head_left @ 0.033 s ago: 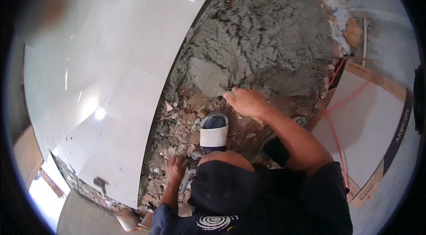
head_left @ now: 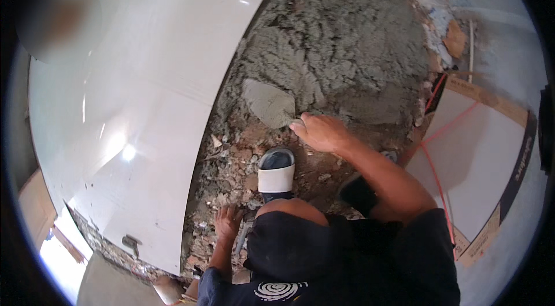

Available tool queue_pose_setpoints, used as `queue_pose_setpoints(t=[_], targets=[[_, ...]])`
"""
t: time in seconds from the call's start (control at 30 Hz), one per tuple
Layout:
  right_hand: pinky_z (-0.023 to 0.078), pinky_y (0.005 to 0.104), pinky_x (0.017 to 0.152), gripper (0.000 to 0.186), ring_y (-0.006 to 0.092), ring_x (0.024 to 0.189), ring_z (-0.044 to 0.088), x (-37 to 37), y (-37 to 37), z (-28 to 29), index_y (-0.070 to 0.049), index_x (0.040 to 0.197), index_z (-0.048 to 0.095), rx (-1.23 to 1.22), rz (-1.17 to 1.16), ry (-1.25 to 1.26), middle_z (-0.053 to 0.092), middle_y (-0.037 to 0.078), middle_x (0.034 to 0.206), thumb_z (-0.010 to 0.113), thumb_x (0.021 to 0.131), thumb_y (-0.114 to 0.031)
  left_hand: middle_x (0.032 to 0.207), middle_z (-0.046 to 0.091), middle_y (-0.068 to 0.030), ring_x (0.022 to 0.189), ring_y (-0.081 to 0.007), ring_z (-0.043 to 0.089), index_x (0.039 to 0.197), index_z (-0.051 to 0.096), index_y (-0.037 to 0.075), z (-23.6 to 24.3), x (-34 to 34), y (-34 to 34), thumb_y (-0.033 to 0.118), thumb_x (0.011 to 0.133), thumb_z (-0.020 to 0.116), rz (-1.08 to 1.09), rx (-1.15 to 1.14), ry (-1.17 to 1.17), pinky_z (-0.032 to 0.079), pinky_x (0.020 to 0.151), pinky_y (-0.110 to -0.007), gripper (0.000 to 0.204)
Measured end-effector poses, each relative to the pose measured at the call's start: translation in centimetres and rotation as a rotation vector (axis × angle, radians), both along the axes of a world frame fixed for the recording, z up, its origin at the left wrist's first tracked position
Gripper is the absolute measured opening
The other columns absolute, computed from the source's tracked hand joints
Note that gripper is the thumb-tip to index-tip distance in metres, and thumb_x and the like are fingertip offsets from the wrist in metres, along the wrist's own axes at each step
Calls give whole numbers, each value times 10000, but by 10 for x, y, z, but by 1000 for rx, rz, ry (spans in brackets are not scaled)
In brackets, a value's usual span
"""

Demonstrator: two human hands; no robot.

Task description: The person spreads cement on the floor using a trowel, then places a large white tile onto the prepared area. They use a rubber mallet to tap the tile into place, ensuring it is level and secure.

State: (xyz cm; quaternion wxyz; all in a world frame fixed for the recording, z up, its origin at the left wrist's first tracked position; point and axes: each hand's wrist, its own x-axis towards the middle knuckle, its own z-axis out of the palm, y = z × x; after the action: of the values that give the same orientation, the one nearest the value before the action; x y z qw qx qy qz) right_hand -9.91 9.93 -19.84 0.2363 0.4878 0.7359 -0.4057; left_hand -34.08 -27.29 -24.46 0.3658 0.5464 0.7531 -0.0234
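My right hand is closed around the handle end of a mortar-coated trowel. The trowel's blade points up and left, flat against the near edge of a wide bed of wet grey mortar. Most of the handle is hidden by my fingers. Lower down and to the left, my left hand is open with its fingers loosely apart, over broken rubble beside the large white tiled surface. Nothing shows in it.
Smooth white tiles border the mortar on the left, with a small metal tool lying on them. My foot in a white-strapped sandal stands on the rubble. To the right is a cardboard-edged tile pack with red strapping. A bucket is at lower left.
The trowel blade's outline shows a little more distinctly against the mortar. The view has shifted slightly; both hands keep nearly the same places and holds.
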Motion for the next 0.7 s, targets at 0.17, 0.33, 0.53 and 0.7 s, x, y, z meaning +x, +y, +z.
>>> queue_pose_setpoints(t=[0.17,0.33,0.53,0.7], targets=[[531,489,711,411,373,789,657,60,39,25,-12,993,534,185,280,-161,631,191,933,454,927,-410,1218,507,-156,1037,-367,523,1237,480,107,14,-5,6,293,732,745,4,130,-13,409,854,-483,600],[522,474,698,410,376,828,649,59,166,11,-26,999,532,568,124,-254,645,206,884,481,917,-425,1195,538,-181,1094,-379,519,1157,537,57,-9,-31,101,139,760,701,-20,424,52,417,892,-474,437],[493,451,722,566,321,802,663,86,125,2,39,1119,520,337,-488,25,648,231,916,547,882,-474,1251,546,-173,1175,-350,495,1201,551,43,-30,-87,295,105,826,659,158,803,161,370,986,-444,395],[461,304,451,417,165,519,570,131,33,12,-1,1056,517,204,-1271,158,569,84,738,621,846,-345,1303,504,-143,1257,-319,416,1285,497,83,-57,-115,455,280,901,581,252,835,189,311,1031,-458,440]])
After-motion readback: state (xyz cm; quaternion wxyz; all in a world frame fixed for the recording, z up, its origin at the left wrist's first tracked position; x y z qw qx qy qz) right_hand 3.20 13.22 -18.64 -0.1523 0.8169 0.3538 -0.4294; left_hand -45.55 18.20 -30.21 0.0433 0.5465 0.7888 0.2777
